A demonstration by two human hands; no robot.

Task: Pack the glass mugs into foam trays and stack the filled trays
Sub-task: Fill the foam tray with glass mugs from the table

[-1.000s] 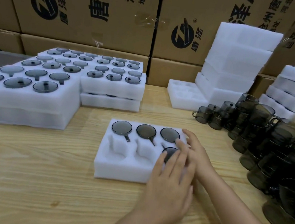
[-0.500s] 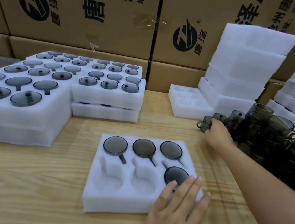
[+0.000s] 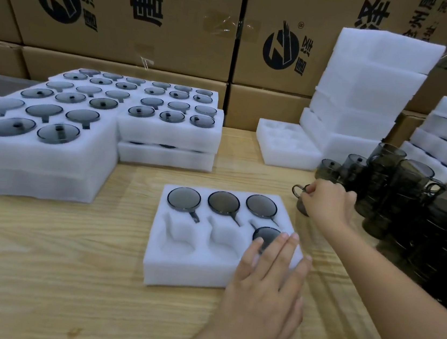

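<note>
Shifting from tray point(image 3: 181, 271) to right-edge pile point(image 3: 410, 198), right hand point(image 3: 325, 203) clamps fifth mug point(image 3: 300, 202); left hand point(image 3: 267, 284), fingers loosely together, pins tray.

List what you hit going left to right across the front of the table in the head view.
Stack of filled foam trays → partly filled foam tray → smoked glass mug gripped by the right hand → pile of loose glass mugs. The left hand is left out because it overlaps the partly filled foam tray.

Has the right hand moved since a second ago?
Yes. The right hand left the foam tray and went rightward to the loose mug pile, where it grips a mug.
</note>
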